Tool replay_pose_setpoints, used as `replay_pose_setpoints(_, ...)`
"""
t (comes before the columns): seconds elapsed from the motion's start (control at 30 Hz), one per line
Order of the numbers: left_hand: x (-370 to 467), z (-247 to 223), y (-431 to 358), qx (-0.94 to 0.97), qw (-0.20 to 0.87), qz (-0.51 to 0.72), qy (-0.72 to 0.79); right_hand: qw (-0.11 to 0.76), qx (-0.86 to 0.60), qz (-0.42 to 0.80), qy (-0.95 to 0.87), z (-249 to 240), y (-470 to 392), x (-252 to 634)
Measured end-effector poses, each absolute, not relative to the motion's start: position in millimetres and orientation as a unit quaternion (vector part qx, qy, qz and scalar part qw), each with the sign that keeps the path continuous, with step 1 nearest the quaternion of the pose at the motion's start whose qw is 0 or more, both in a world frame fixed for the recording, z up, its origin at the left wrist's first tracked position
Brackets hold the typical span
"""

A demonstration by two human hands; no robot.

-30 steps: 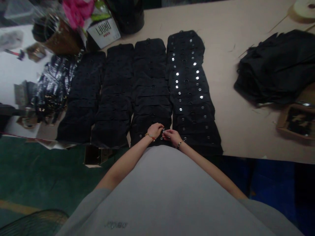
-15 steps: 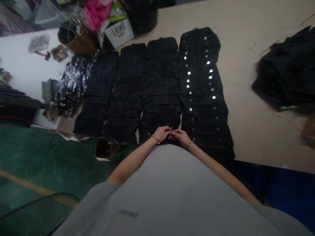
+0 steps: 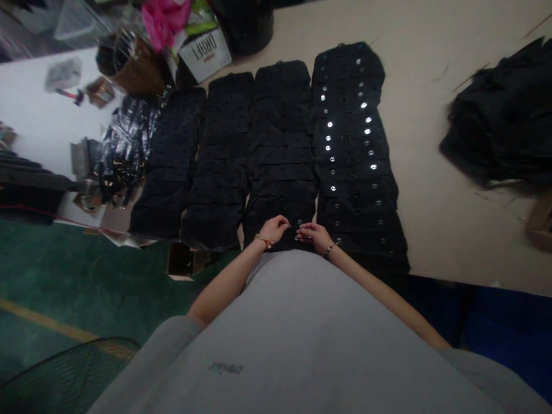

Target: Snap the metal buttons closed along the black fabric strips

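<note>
Several overlapping black fabric pieces lie in columns along the table edge. My left hand point(image 3: 274, 229) is over the near end of the third column point(image 3: 280, 190), thumb and fingers pinched together; anything between them is too small to make out. A short gap to the right, my right hand point(image 3: 316, 236) has its fingers curled in toward the thumb, and what they hold cannot be made out. Small shiny round metal discs point(image 3: 299, 222) show on the black fabric between the hands. The rightmost column point(image 3: 351, 149) carries two rows of such discs.
At the left lie a heap of shiny black strips point(image 3: 129, 132), a brown container point(image 3: 140, 72) and a white printed box point(image 3: 207, 56). A black bucket point(image 3: 248, 26) stands behind. A black fabric pile point(image 3: 500, 121) lies on the right of the table point(image 3: 422, 115).
My hands were together at the fingertips and are now apart. The left hand has moved left, while the right hand stays nearly in place.
</note>
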State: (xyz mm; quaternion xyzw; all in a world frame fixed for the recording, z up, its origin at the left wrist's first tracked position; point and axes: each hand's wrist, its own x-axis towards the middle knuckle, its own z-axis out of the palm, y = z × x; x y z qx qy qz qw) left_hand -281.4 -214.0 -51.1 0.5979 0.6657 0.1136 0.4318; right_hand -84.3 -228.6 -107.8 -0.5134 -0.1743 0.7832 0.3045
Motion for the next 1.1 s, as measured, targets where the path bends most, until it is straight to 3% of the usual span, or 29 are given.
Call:
replay_pose_setpoints(0.23,-238.9,-48.2,-218.0,0.647,0.406,0.061,0.643,0.302,-0.513,0.771,-0.227,-111.3,-231.1,-83.9)
replay_pose_setpoints(0.43,-308.3,-51.0,-220.3,0.524,0.311,0.136,0.781,0.303,-0.525,0.768,-0.208,-108.3,-229.0,-86.1)
replay_pose_setpoints(0.6,-353.0,-68.8,-218.8,0.472,0.348,0.149,0.796,0.295,-0.525,0.773,-0.201,-105.5,-227.5,-86.7)
replay_pose_setpoints(0.8,-350.4,-80.3,-209.7,0.456,0.352,0.152,0.803,0.304,-0.519,0.775,-0.192,-105.3,-228.3,-85.2)
replay_pose_setpoints(0.97,-345.3,-73.5,-206.4,0.474,0.311,0.084,0.82,0.298,-0.511,0.786,-0.181,-103.1,-226.2,-84.0)
replay_pose_setpoints(1.1,-343.3,-69.8,-212.8,0.557,0.219,0.054,0.799,0.301,-0.517,0.781,-0.179,-103.1,-226.0,-85.1)
